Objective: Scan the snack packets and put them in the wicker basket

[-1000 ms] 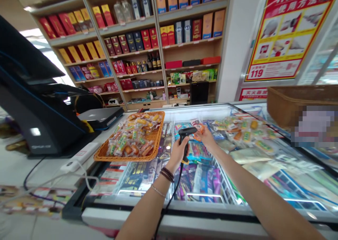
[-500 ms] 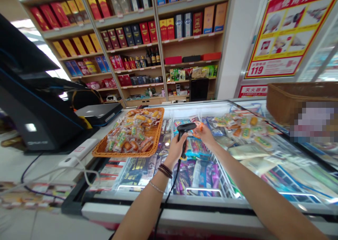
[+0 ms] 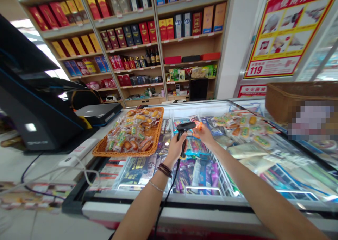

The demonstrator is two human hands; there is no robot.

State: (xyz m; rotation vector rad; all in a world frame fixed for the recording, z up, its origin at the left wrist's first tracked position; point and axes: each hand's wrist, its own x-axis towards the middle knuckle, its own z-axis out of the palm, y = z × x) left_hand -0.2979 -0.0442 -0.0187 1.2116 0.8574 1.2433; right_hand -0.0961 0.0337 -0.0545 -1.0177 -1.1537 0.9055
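While the left hand [image 3: 176, 149] grips the scanner [image 3: 186, 126] and the right hand [image 3: 206, 135] pinches an orange packet [image 3: 196, 130] above the freezer [image 3: 200, 216], a loose pinch could drop the packet.
Drag from the cable [image 3: 173, 185] could tilt the scanner; its head points right toward the packet, long axis near level; packet axis hidden.

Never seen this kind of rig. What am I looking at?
No machine is doing the handling here: these are a person's bare hands. Every picture comes from one camera worn on the person's head, looking forward and down.

The left hand grips a black handheld scanner with a dark cable hanging from it. The right hand holds a small orange item, mostly hidden by the fingers, at the scanner's front.

Below is a glass-topped case showing packaged goods. At its left end sits a wicker basket of wrapped snacks.
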